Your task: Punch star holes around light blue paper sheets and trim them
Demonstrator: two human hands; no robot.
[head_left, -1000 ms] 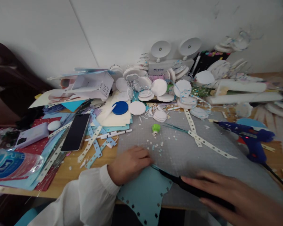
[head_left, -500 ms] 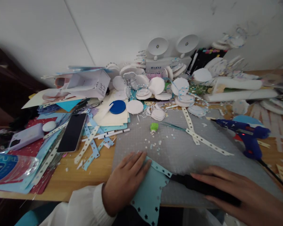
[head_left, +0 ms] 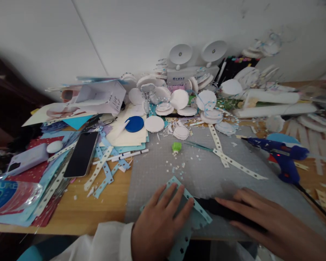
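My left hand (head_left: 163,217) lies flat with fingers apart on a light-blue sheet of paper (head_left: 179,239) punched with small star holes. Along the sheet's upper right edge runs a star-punched strip (head_left: 202,211), its lower end standing out past the sheet. My right hand (head_left: 260,214) is wrapped around a black utility knife (head_left: 230,214), whose tip is beside the strip near my left fingers. The paper sits on a grey cutting mat (head_left: 152,163), partly over the table's front edge. My left hand hides part of the sheet.
A blue glue gun (head_left: 282,152) with a lit red light lies right. Tweezers (head_left: 198,145), a green bottle (head_left: 176,147) and cream punched strips (head_left: 240,166) are on the mat. A phone (head_left: 82,155) and paper strips lie left. White discs (head_left: 179,99) crowd the back.
My left hand has shifted right and down across the paper, fingers now over the punched edge. The sheet has turned, and the strip's lower end reaches farther right. The knife moved slightly left.
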